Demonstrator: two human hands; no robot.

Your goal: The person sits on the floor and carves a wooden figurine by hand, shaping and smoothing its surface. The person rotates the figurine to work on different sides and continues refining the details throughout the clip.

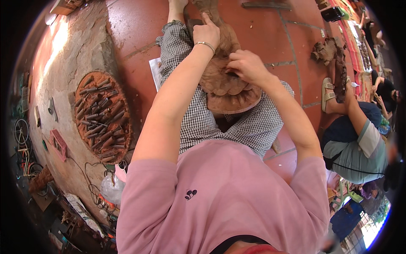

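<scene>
A brown wood carving (224, 86) with rounded, layered relief rests upright or leaning between my knees; I cannot tell which. Its wide, flat base faces me, and the narrower part reaches away over the tiles. My left hand (206, 34) grips the far part, index finger stretched along the wood and the other fingers curled. On the right side of the carving lies my right hand (248, 67), its fingers bent and pressed together against the surface. Whatever those fingers pinch is hidden beneath them. Checkered trousers (196, 120) cover my legs on both sides.
At left, an oval tray (77, 114) holds many carving tools on reddish sawdust. Near it are a pink basket (58, 145), cables and a clear plastic bag (111, 188). A co-worker (359, 142) sits at right, near brown wood scraps (325, 51). A dark bar (266, 5) lies ahead.
</scene>
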